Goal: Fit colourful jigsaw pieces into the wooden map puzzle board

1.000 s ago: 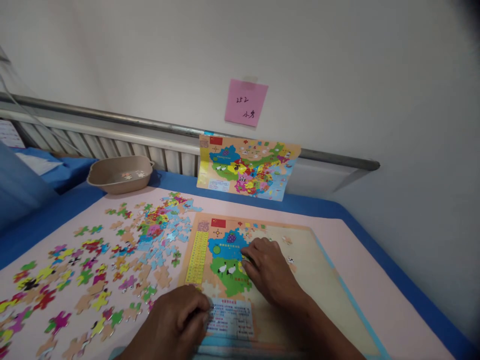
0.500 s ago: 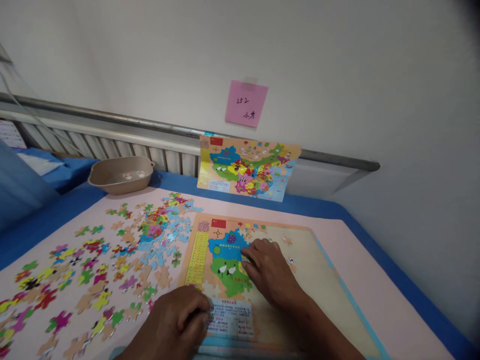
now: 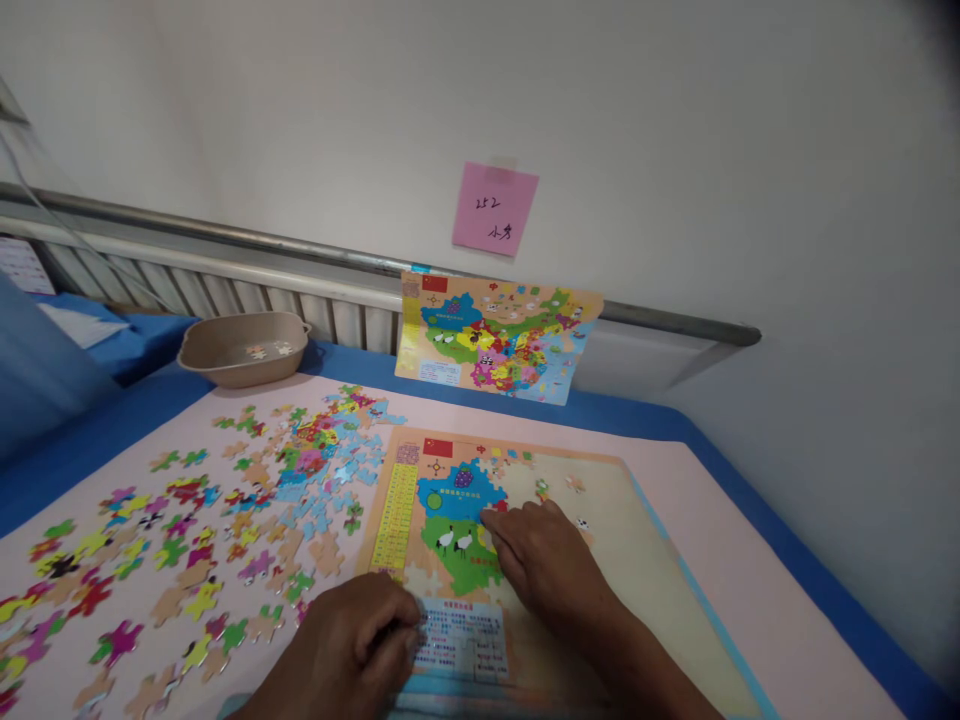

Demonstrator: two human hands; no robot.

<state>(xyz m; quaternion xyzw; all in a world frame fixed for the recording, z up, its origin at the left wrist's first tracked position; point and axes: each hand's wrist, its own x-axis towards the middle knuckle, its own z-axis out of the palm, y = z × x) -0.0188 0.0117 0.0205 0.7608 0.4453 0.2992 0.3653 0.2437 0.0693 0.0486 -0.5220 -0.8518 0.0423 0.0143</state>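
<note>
A jigsaw puzzle board (image 3: 630,600) lies in front of me, its left part filled with a map. My right hand (image 3: 544,555) is over the middle of it, fingers bent together and tips touching a puzzle piece (image 3: 486,537) at the right edge of the blue and green map area. The fingers partly cover that piece. Just beyond the hand, a green puzzle piece (image 3: 541,489) lies loose on the bare board. My left hand (image 3: 352,640) rests curled at the board's lower left corner, beside the printed text panel (image 3: 465,630). Whatever its fingers hold, if anything, is hidden.
Many loose puzzle pieces (image 3: 180,550) spread across the pink tabletop on the left. A beige basin (image 3: 240,370) with a few pieces stands behind them. A map sheet (image 3: 495,345) leans upright at the back, under a metal rail (image 3: 675,322) and a pink note (image 3: 495,210).
My right hand has shifted slightly down and to the right, uncovering more of the blue map edge, a red patch and the loose green piece. My left hand stays in place.
</note>
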